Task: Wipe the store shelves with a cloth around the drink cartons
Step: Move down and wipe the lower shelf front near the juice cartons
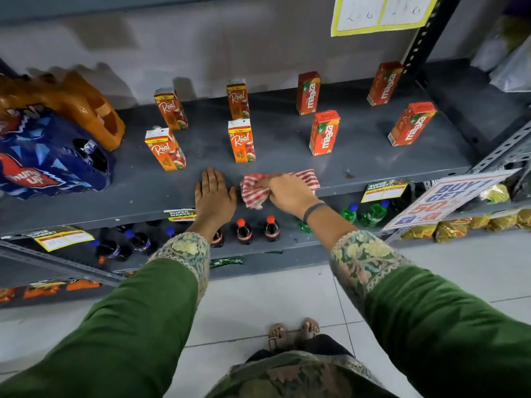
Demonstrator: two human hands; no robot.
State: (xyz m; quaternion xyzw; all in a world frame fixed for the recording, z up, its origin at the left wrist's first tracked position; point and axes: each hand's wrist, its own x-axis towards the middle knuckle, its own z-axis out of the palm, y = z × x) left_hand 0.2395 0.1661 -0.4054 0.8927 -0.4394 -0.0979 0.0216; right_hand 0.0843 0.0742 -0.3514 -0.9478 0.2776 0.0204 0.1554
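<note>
Several drink cartons stand spaced out on the grey metal shelf (287,156): orange Real cartons (242,140) on the left half, red Maaza cartons (324,133) on the right half. A red and white striped cloth (309,179) lies on the shelf's front edge, bunched under my right hand (287,191), which grips it just in front of the cartons. Beside it, my left hand (214,195) rests flat on the shelf, fingers apart, holding nothing.
Blue and orange shrink-wrapped bottle packs (51,156) fill the shelf's left end. Small soda bottles (244,231) stand on the lower shelf under my hands. A promotion sign (448,196) hangs at the right. Price tags (383,191) sit on the shelf edge. A black upright post (422,44) rises at back right.
</note>
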